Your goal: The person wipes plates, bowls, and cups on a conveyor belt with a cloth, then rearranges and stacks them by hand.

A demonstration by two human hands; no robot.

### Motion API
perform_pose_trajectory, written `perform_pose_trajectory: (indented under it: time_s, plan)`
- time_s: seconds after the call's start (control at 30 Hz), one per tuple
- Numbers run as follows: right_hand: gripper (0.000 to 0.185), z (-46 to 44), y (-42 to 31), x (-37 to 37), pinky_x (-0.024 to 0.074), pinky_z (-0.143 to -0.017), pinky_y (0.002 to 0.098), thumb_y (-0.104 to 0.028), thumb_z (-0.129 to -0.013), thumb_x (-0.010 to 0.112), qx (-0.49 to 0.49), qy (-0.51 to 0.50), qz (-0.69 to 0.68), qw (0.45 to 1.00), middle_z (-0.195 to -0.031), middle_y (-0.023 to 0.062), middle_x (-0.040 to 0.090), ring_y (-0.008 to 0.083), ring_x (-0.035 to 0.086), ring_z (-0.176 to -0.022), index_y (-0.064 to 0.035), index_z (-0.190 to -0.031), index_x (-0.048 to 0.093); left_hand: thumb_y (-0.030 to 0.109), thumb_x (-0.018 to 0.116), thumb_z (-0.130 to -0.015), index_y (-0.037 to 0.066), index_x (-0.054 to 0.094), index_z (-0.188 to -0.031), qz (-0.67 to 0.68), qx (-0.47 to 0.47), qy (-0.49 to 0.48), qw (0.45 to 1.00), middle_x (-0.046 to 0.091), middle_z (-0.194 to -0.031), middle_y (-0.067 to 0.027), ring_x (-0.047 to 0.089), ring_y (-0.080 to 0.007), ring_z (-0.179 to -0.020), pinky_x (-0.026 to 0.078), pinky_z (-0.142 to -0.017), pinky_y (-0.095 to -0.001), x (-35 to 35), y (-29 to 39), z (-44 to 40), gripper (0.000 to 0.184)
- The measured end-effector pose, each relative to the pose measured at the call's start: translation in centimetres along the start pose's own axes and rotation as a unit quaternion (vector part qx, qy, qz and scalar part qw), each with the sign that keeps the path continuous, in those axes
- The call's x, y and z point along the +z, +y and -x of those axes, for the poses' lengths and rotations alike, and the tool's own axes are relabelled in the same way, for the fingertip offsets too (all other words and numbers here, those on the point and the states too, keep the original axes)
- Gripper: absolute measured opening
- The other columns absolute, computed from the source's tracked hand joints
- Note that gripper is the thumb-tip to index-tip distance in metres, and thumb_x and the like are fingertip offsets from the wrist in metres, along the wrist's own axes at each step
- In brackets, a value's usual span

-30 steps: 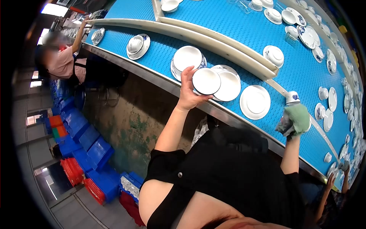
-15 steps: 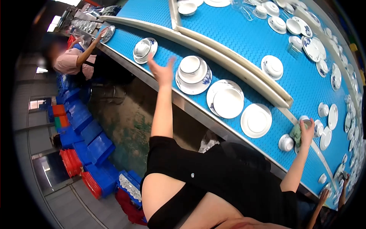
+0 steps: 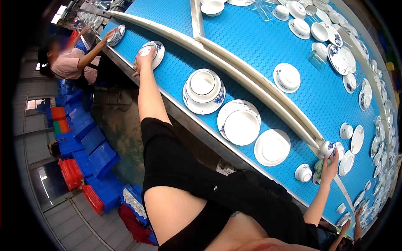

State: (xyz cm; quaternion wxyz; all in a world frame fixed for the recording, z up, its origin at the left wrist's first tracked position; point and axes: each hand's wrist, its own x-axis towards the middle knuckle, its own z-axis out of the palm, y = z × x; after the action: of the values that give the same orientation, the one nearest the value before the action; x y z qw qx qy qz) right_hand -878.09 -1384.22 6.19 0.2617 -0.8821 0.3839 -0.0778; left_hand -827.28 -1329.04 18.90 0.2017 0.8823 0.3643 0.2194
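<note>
My left hand (image 3: 143, 62) is closed around a small white bowl (image 3: 147, 51), which sits on a blue-patterned plate (image 3: 158, 58) at the belt's near edge. Out to the right, my right hand (image 3: 330, 167) grips a small blue-and-white bowl (image 3: 327, 148). A crumpled green cloth (image 3: 319, 167) is bunched in the same hand. Left of it on the belt stands another small bowl (image 3: 303, 172). Between my hands are a bowl stack (image 3: 203, 82) on a patterned plate, a larger bowl (image 3: 241, 127) on a plate, and a stack of white plates (image 3: 272, 147).
A raised white divider (image 3: 255, 90) splits the blue belt (image 3: 163, 19). Many dishes and glasses crowd its far right side. A co-worker (image 3: 73, 62) handles dishes at the far left; other hands (image 3: 345, 228) show lower right. Blue crates (image 3: 100, 154) line the floor.
My left hand has moved left and closed on the small bowl there. The bowl in my right hand has turned and shifted slightly down and left. The view has shifted slightly.
</note>
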Motion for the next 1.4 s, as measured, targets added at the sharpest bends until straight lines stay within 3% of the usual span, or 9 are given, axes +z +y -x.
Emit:
perform_pose_trajectory:
  time_s: [0.1,0.23,0.43,0.7,0.9,1.07,1.17,1.3,1.4]
  plan:
    - [0.04,1.3,3.7,0.6,0.0453,-0.073,0.0317,-0.012,-0.08,0.06,-0.036,0.008,0.038,0.999,-0.091,0.012,0.063,0.0237,0.061,-0.085,-0.0115,-0.119,0.051,0.063,0.071,-0.049,0.009,0.043,-0.125,-0.1,0.001,-0.004,0.995,0.044,-0.128,-0.0168,0.03,-0.0333,-0.126,0.003,-0.102,-0.0595,0.2,0.3,2.0,0.097]
    - [0.025,1.4,7.5,1.0,0.0457,-0.076,0.0307,-0.002,-0.078,0.057,-0.133,0.015,-0.007,0.991,-0.095,0.0119,0.062,0.0238,0.061,-0.086,-0.0046,-0.102,0.06,0.041,0.08,-0.053,0.007,0.046,-0.116,0.125,0.223,0.191,0.948,0.05,-0.118,-0.0132,0.044,-0.0303,-0.112,0.032,-0.094,-0.0443,1.0,-2.2,5.0,0.079]
    - [0.028,1.9,8.7,-0.4,0.044,-0.083,0.0289,0.008,-0.075,0.053,-0.147,0.011,-0.076,0.986,-0.1,0.01,0.061,0.023,0.059,-0.093,-0.0036,-0.099,0.06,0.011,0.083,-0.052,0.004,0.03,-0.12,0.344,0.434,0.11,0.826,0.044,-0.113,-0.0153,0.046,-0.0288,-0.105,0.037,-0.091,-0.0374,-4.5,-4.7,19.6,0.086]
    - [0.027,3.1,10.7,-2.6,0.0432,-0.085,0.0284,0.008,-0.075,0.052,-0.207,-0.008,-0.06,0.976,-0.101,0.0098,0.061,0.0238,0.058,-0.095,-0.0043,-0.098,0.061,0.014,0.085,-0.052,0.004,0.031,-0.12,0.447,0.442,0.079,0.773,0.042,-0.117,-0.0153,0.046,-0.0265,-0.108,0.038,-0.091,-0.037,-6.8,-4.5,25.7,0.087]
    - [0.022,4.9,13.3,-4.7,0.0459,-0.077,0.0291,0.004,-0.074,0.058,-0.23,0.017,-0.058,0.971,-0.094,0.0097,0.063,0.023,0.061,-0.088,-0.0057,-0.093,0.063,0.043,0.079,-0.055,0.008,0.057,-0.097,0.078,0.258,0.115,0.956,0.059,-0.097,-0.0163,0.052,-0.036,-0.1,0.041,-0.086,-0.0388,-5.5,-2.3,14.1,0.059]
    - [0.02,6.5,13.7,-7.0,0.0464,-0.068,0.0293,0.003,-0.071,0.061,-0.246,-0.039,-0.058,0.967,-0.085,0.0086,0.063,0.0239,0.061,-0.077,-0.0069,-0.088,0.064,0.048,0.076,-0.057,0.001,0.047,-0.121,0.01,0.221,-0.041,0.974,0.053,-0.116,-0.0194,0.05,-0.0316,-0.11,0.038,-0.095,-0.0358,0.0,-3.9,8.0,0.084]
    - [0.022,7.0,13.3,-8.4,0.0458,-0.064,0.0296,0.003,-0.067,0.063,-0.251,-0.059,-0.074,0.963,-0.083,0.0067,0.064,0.0238,0.061,-0.075,-0.0087,-0.085,0.065,0.036,0.073,-0.066,-0.001,0.05,-0.116,0.194,0.301,0.035,0.933,0.055,-0.113,-0.0187,0.053,-0.0304,-0.105,0.041,-0.089,-0.0366,-2.6,-1.5,17.7,0.066]
    - [0.028,6.3,12.8,-9.2,0.0472,-0.063,0.0318,0.003,-0.062,0.063,-0.38,-0.108,-0.115,0.911,-0.084,0.0071,0.065,0.0255,0.062,-0.075,-0.011,-0.087,0.065,0.021,0.058,-0.086,0.002,0.056,-0.098,0.383,0.291,-0.283,0.83,0.059,-0.093,-0.0063,0.053,-0.0111,-0.075,0.044,-0.067,-0.0232,-8.4,-2.9,42.2,0.023]
    - [0.027,5.5,9.4,-9.2,0.0395,-0.05,0.0298,-0.005,-0.063,0.067,-0.484,-0.106,-0.185,0.849,-0.087,0.0049,0.065,0.022,0.059,-0.063,-0.014,-0.089,0.066,0.049,0.031,-0.092,0.003,0.048,-0.114,0.368,0.116,-0.689,0.614,0.056,-0.104,-0.0122,0.059,-0.0164,-0.083,0.051,-0.063,-0.0271,-11.5,-7.0,56.7,0.054]
